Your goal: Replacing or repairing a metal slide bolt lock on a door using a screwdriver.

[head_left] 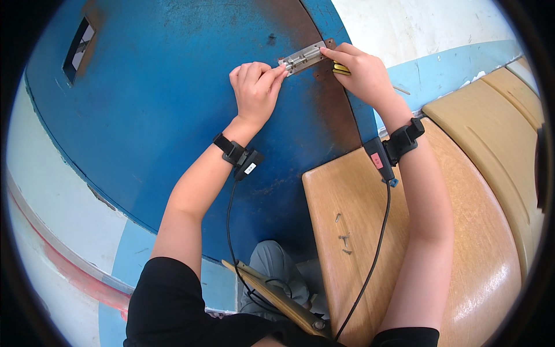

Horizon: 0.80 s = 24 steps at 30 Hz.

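Note:
A silver metal slide bolt lies slanted against the blue metal door, over a rusty brown strip close to the door's edge. My left hand pinches the bolt's left end between thumb and fingertips. At the other end, a fingertip of my right hand presses on the bolt plate. Curled in that same hand is a yellow-and-black handle; the rest of that tool is hidden by my fingers. Several small screws lie on the wooden desktop below.
Black straps with small boxes sit on both wrists, and a cable runs down from each. Tan seat backs stand at the right. The door has a rectangular cut-out at upper left. A wooden board edge is by my legs.

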Each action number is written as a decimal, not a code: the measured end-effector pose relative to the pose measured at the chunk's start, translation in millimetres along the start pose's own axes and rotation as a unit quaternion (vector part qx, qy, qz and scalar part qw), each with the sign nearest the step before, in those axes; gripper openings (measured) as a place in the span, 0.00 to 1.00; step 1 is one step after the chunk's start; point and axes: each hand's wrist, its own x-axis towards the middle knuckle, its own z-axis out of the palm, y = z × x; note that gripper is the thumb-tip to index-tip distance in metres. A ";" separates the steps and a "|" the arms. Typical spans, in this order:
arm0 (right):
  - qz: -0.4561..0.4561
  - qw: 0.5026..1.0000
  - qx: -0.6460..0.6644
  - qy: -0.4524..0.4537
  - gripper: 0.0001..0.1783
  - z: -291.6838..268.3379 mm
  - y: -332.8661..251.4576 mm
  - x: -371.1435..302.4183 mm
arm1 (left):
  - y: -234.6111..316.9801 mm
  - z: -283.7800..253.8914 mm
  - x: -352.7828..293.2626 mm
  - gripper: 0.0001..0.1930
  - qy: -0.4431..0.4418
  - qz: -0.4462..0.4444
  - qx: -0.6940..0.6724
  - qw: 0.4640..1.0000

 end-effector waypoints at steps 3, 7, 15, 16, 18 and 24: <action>0.000 1.000 0.000 -0.004 0.21 -0.2 -0.5 -0.7 | -0.3 0.0 0.4 0.07 0.003 -0.009 0.001 1.000; -0.012 1.000 -0.012 0.013 0.20 -1.0 -2.0 0.3 | 1.8 2.0 3.4 0.04 0.007 -0.040 -0.005 0.999; 0.000 0.998 -0.059 0.008 0.21 3.8 -1.9 -3.0 | -2.6 0.7 8.0 0.06 0.014 -0.045 0.005 0.999; 0.000 0.998 -0.059 0.009 0.21 5.1 -1.3 -3.4 | -2.8 0.2 8.0 0.06 0.012 -0.042 0.013 0.999; -0.003 0.998 -0.055 0.025 0.20 6.6 -1.3 -3.2 | -2.7 0.5 8.5 0.06 0.013 -0.040 0.010 0.999; -0.001 0.998 -0.058 0.027 0.20 7.6 -2.0 -3.3 | -3.5 0.2 8.1 0.06 0.013 -0.029 0.009 0.999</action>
